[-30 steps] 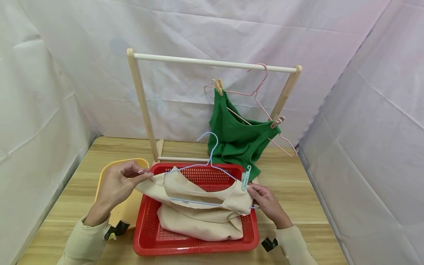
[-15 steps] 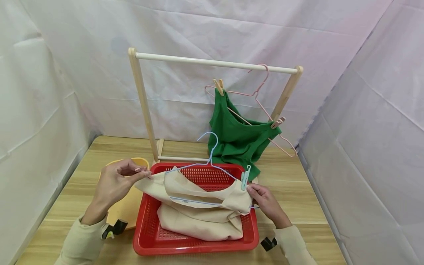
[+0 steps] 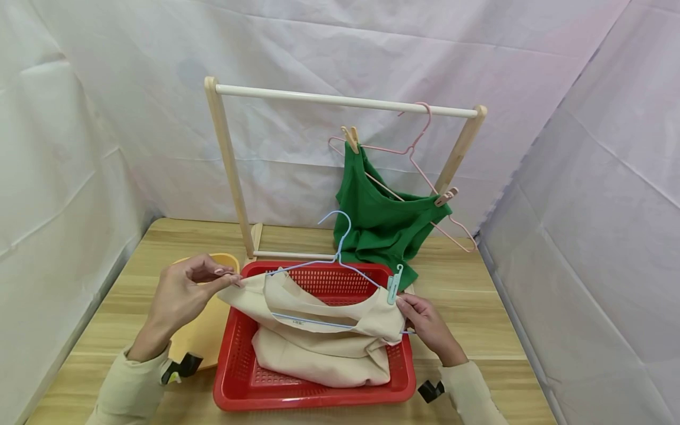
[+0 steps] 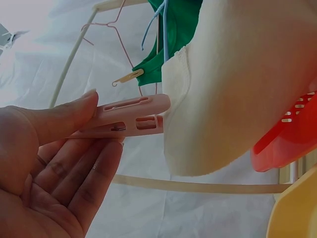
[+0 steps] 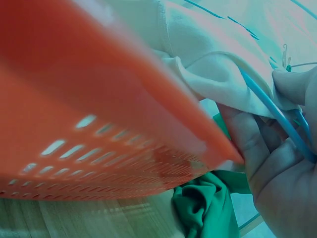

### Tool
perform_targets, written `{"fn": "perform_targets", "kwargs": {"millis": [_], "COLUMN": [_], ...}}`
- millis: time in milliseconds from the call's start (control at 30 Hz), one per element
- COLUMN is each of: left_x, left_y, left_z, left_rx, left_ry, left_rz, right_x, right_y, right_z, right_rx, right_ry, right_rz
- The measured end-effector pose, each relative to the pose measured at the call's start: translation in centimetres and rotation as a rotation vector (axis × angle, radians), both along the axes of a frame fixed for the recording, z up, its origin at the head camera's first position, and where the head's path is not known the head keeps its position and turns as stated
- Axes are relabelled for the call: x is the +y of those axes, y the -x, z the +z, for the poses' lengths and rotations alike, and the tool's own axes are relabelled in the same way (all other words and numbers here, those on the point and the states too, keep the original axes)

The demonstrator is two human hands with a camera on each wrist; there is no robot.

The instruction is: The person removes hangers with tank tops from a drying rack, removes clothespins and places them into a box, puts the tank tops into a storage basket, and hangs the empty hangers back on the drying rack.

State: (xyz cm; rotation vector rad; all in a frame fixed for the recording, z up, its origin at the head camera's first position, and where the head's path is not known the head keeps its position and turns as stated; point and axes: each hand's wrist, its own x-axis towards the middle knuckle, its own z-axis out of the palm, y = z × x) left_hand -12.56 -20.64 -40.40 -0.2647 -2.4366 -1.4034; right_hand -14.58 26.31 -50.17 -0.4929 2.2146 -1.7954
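A cream top (image 3: 324, 357) on a blue hanger (image 3: 338, 256) spreads over the red basket, its lower part folded inside. My left hand (image 3: 177, 298) pinches a pink clothespin (image 4: 133, 113) between thumb and fingers. In the left wrist view, the clothespin's tip is right at the top's shoulder edge. My right hand (image 3: 431, 332) grips the other shoulder together with the hanger's end, thumb on top and fingers underneath. A mint-green clothespin (image 3: 393, 288) is clipped to that shoulder, just beside my right thumb.
The red basket (image 3: 313, 402) stands at the table's front. A yellow tray (image 3: 199, 342) lies to its left, partly under my left arm. Behind stands a rack (image 3: 319, 99), where a green top (image 3: 372, 218) hangs from a pink hanger (image 3: 419, 168) with two clothespins.
My left hand has shifted slightly left, still pinching the clothespin at the shoulder edge. The right hand and the cream top have barely moved.
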Motion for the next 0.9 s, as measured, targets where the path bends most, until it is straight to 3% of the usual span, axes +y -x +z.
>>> {"fn": "perform_targets", "kwargs": {"millis": [167, 667, 900], "left_x": [-0.2, -1.1, -1.6], "left_y": [0.0, -0.6, -0.7], "left_z": [0.0, 0.1, 0.0], "left_rx": [0.008, -0.074, -0.084], "left_ry": [0.005, -0.080, -0.061], "left_rz": [0.008, 0.024, 0.040], "right_x": [-0.1, -0.2, -0.2], "right_y": [0.0, 0.1, 0.0], "right_z": [0.1, 0.2, 0.2], "right_rx": [0.000, -0.008, -0.013], "right_ry": [0.004, 0.016, 0.022], "right_rz": [0.003, 0.009, 0.006]}}
